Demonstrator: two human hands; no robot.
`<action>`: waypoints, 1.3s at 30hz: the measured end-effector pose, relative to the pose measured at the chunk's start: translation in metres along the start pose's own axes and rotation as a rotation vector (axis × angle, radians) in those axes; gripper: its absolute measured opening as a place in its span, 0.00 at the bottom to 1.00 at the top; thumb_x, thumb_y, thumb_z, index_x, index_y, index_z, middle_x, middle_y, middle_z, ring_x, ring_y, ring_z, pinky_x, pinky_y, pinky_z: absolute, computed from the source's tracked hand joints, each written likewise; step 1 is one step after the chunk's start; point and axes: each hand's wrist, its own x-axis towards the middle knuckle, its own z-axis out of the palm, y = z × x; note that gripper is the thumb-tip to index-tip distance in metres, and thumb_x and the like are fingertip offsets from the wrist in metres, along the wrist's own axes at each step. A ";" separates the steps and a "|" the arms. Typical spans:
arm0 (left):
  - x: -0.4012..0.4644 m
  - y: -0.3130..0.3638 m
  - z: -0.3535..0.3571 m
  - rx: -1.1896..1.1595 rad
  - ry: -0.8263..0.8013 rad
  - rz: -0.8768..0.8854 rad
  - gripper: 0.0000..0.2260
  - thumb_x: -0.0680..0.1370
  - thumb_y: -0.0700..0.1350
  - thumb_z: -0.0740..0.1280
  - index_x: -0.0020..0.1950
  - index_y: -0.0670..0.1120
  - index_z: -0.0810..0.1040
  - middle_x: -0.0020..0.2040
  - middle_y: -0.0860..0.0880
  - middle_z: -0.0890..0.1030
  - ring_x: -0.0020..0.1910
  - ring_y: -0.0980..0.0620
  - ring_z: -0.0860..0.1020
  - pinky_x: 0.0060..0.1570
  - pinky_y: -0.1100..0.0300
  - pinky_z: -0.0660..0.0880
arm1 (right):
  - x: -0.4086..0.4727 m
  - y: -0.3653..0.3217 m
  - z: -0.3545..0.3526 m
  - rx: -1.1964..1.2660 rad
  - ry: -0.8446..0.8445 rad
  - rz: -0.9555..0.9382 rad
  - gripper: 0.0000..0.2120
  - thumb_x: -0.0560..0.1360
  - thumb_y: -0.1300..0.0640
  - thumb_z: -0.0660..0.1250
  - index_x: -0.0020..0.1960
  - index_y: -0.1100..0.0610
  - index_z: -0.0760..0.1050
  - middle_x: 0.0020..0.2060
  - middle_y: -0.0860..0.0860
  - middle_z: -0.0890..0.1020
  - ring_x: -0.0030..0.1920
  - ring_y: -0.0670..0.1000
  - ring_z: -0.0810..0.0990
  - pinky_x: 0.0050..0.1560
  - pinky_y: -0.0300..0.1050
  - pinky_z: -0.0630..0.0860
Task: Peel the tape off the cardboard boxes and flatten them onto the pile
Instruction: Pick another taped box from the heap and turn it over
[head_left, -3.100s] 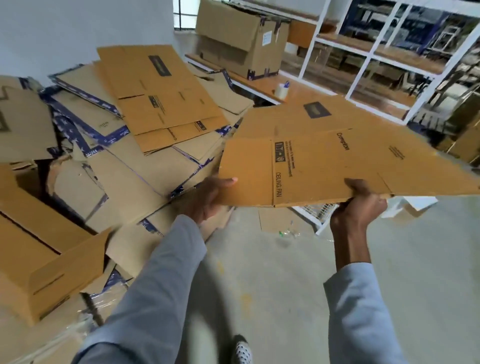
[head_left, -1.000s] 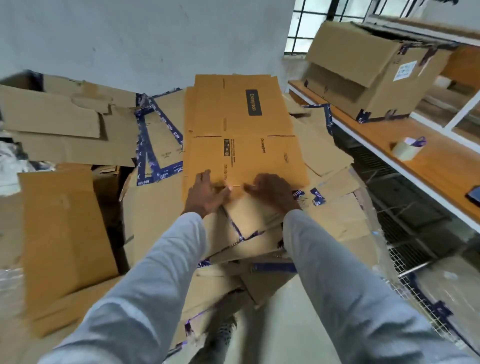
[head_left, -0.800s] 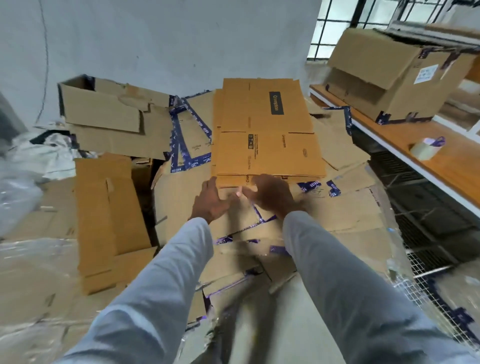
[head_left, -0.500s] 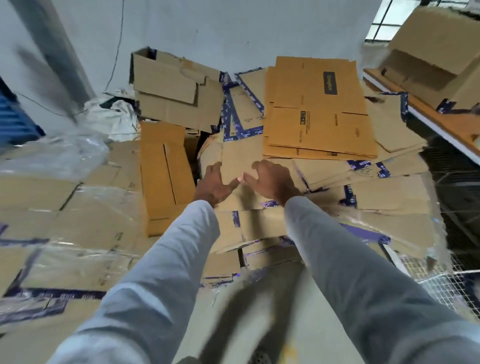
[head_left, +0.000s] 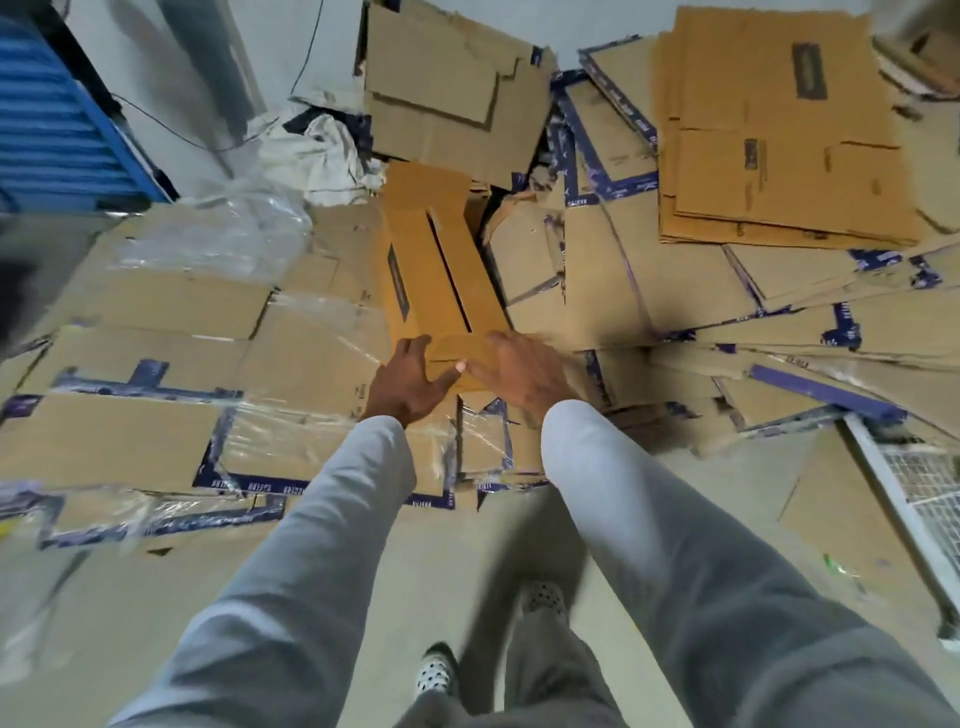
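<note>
A long, narrow orange-brown cardboard box (head_left: 436, 270), still in box shape, lies among the heap of flattened boxes (head_left: 649, 291). My left hand (head_left: 402, 382) and my right hand (head_left: 522, 374) reach side by side to its near end with fingers spread. They touch the end flap; blur hides whether any finger curls round it. The flattened brown box with the dark label (head_left: 779, 135) lies on top of the pile at the upper right. Blue tape strips (head_left: 597, 140) edge many of the flattened sheets.
Flat cardboard wrapped in clear plastic film (head_left: 208, 322) covers the left. A blue shutter (head_left: 52, 119) and white cloth (head_left: 317, 150) stand behind it. A wire mesh panel (head_left: 924, 488) lies at the right. Bare concrete floor (head_left: 467, 545) and my shoe (head_left: 436, 675) are below.
I laid the flattened box on the pile and let go of it. My view swung left and both hands moved down to the near end of the long narrow box.
</note>
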 end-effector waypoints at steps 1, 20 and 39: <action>0.005 -0.007 -0.001 0.001 -0.008 -0.002 0.34 0.78 0.66 0.60 0.76 0.46 0.63 0.74 0.45 0.66 0.66 0.40 0.73 0.63 0.44 0.72 | 0.004 -0.005 0.006 0.007 -0.016 0.017 0.31 0.80 0.33 0.57 0.70 0.57 0.71 0.63 0.57 0.79 0.58 0.60 0.80 0.52 0.52 0.78; 0.214 -0.064 0.062 0.097 -0.248 0.016 0.28 0.79 0.53 0.66 0.76 0.43 0.63 0.73 0.43 0.66 0.64 0.38 0.74 0.60 0.47 0.74 | 0.192 0.049 0.151 0.867 -0.118 0.804 0.35 0.73 0.28 0.61 0.55 0.61 0.78 0.51 0.57 0.83 0.51 0.60 0.80 0.53 0.53 0.76; 0.310 -0.148 0.063 0.269 -0.724 0.282 0.24 0.73 0.38 0.66 0.69 0.51 0.74 0.64 0.48 0.78 0.61 0.42 0.77 0.56 0.48 0.77 | 0.300 -0.019 0.233 1.508 0.211 1.339 0.15 0.76 0.58 0.59 0.59 0.60 0.77 0.50 0.61 0.84 0.45 0.62 0.85 0.37 0.56 0.84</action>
